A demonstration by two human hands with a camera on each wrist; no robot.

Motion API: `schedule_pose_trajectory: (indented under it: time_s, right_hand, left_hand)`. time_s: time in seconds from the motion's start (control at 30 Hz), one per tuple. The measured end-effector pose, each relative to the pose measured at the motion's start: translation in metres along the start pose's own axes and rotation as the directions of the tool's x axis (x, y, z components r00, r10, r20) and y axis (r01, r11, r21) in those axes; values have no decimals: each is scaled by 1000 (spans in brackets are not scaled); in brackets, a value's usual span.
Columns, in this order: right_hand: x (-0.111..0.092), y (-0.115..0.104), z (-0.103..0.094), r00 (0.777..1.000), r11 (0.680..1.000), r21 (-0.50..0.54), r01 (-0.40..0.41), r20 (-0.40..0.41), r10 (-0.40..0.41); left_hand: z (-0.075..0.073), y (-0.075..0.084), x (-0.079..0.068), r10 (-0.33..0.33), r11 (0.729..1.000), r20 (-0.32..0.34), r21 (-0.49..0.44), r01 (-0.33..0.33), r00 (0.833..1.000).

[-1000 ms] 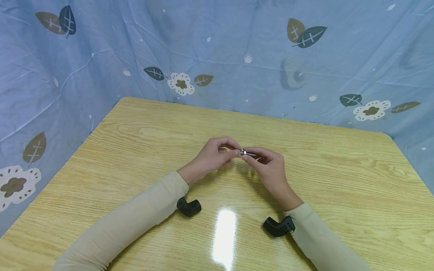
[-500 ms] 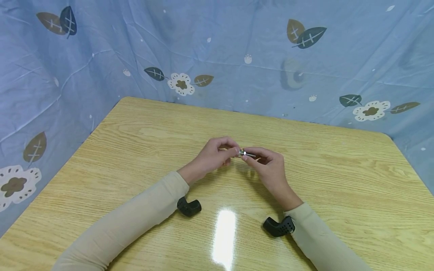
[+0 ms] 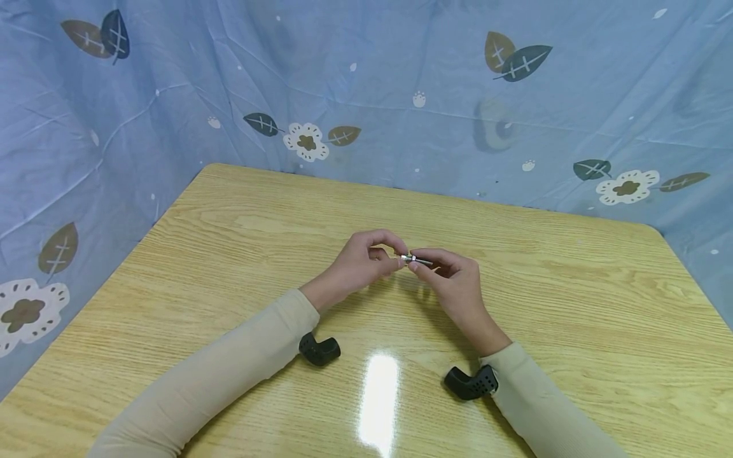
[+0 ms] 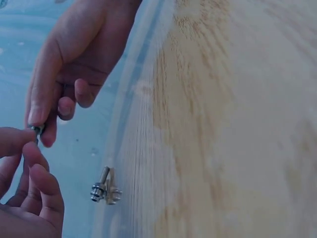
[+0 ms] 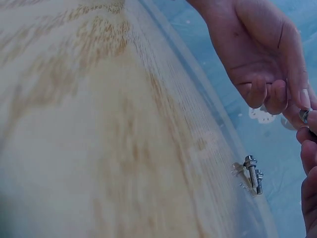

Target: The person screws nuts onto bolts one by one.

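Note:
A small silver bolt (image 3: 424,261) with a nut (image 3: 413,258) on it is held level between both hands above the table. My left hand (image 3: 357,261) pinches its left end between thumb and index fingertip. From the other side my right hand (image 3: 458,280) pinches the bolt by the nut and shank, thumb on the near side. In the right wrist view, a shiny bit of the bolt (image 5: 304,115) shows at the left thumb (image 5: 303,96). The remaining fingers of both hands curl loosely below; fingertips hide part of the bolt.
More silver bolts with nuts or washers (image 4: 99,191) lie on the wooden table (image 3: 275,216), near its far edge in the wrist views. From the head view the hands largely cover that spot. Behind the table hangs a blue patterned cloth (image 3: 395,127). Black wrist cameras (image 3: 319,350) sit under both sleeves.
My left thumb has slid downward against the index finger, which has shifted slightly forward, and more of the bolt's left end shows. The right hand has stayed in place.

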State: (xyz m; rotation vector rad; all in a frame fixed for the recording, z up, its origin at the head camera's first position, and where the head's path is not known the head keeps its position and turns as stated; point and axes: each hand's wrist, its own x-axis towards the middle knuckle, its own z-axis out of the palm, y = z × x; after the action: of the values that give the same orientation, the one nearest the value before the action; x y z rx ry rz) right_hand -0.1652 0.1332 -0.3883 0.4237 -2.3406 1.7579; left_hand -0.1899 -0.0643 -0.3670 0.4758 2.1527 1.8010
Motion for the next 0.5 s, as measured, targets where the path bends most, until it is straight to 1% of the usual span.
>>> schedule_pose_trajectory:
  time_s: [0.07, 0.13, 0.37, 0.5]
  right_hand:
    - [0, 0, 0, 1000, 1000, -1, 4, 1, -4]
    - [0, 1, 0, 1000, 1000, -4, 6, 2, -6]
    - [0, 0, 1, 1000, 1000, -7, 0, 0, 0]
    - [0, -2, 1, 1000, 1000, -10, -5, 4, 5]
  left_hand:
    - [0, 0, 0, 15, 1000, 6, 0, -15, 1000]
    - [0, 0, 0, 13, 1000, 6, -1, -13, 1000]
    - [2, 1, 3, -80, 997, -19, -3, 80, 997]
    - [2, 1, 4, -91, 996, -11, 8, 92, 996]
